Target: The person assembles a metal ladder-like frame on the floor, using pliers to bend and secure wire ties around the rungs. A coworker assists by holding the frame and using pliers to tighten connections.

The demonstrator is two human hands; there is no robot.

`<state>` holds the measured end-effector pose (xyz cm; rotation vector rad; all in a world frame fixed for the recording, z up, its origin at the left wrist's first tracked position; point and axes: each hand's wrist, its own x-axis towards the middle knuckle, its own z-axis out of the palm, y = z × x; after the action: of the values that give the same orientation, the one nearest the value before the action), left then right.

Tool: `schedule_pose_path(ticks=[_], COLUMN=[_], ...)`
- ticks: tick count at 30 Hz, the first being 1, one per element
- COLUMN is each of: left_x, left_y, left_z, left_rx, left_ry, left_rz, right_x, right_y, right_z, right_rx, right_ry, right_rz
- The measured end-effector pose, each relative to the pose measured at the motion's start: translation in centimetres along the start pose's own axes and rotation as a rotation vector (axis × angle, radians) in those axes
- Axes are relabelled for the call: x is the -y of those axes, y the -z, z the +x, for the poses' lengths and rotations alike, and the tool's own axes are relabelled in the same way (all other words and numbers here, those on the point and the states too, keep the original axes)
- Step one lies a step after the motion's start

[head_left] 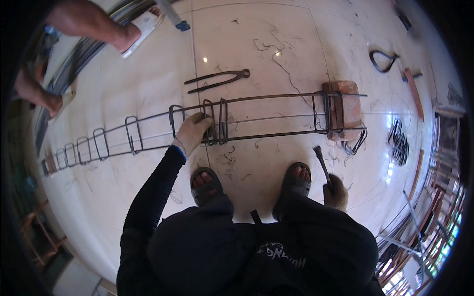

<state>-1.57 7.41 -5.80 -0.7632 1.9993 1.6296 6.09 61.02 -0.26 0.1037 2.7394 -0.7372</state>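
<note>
A long, narrow rebar cage (271, 97) of thin steel rods and bent rectangular stirrups lies across the tiled floor before me. My gloved left hand (192, 132) is closed on a stirrup (209, 140) around the middle of the cage, its fingertips partly hidden behind the metal. Another stirrup (223, 122) stands close beside it on the right. Lower right, near my foot, my gloved right hand (336, 192) grips a dark metal tool (322, 163) with a widened end pointing up and away; its exact kind is unclear.
Pincers (217, 80) lie beyond the cage. Bricks (351, 111) prop its right end. Scattered wire bits (227, 160), a wire bundle (398, 142) and a black loop (383, 61) lie about. Another person's leg (94, 22) is at upper left, near long rods (74, 61).
</note>
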Motion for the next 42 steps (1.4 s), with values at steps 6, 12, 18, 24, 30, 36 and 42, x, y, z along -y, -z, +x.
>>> schedule_pose_path(ticks=[6, 12, 18, 24, 30, 36, 42], left_x=[0.5, 0.6, 2.2, 0.9, 2.5, 1.2, 1.2], left_y=[-1.4, -3.4, -3.4, 0.7, -0.7, -0.8, 0.1], left_z=[-0.9, -2.5, -1.6, 2.0, 3.8, 2.4, 2.3], left_rx=[-0.342, -0.589, -0.600, 0.067, -0.068, -0.109, -0.031], left_ry=[-0.248, -0.356, -0.303, 0.156, 0.107, 0.147, 0.146], left_rz=[0.381, 0.433, 0.250, -0.817, -0.869, -0.968, -0.898], right_x=[18.7, 32.6, 39.2, 41.5, 40.7, 44.1, 43.5], right_y=[6.8, 3.6, -2.0, -6.8, -8.2, -8.3, -9.3], right_z=[11.3, 14.6, 16.0, 16.1, 15.9, 15.0, 14.7], right_rx=[0.378, 0.558, 0.547, 0.540, 0.548, 0.683, 0.685], right_ry=[0.610, 0.826, 0.950, 1.007, 0.871, 0.924, 0.878], right_rz=[-0.118, -0.472, -0.898, -1.084, -1.011, -1.022, -1.123])
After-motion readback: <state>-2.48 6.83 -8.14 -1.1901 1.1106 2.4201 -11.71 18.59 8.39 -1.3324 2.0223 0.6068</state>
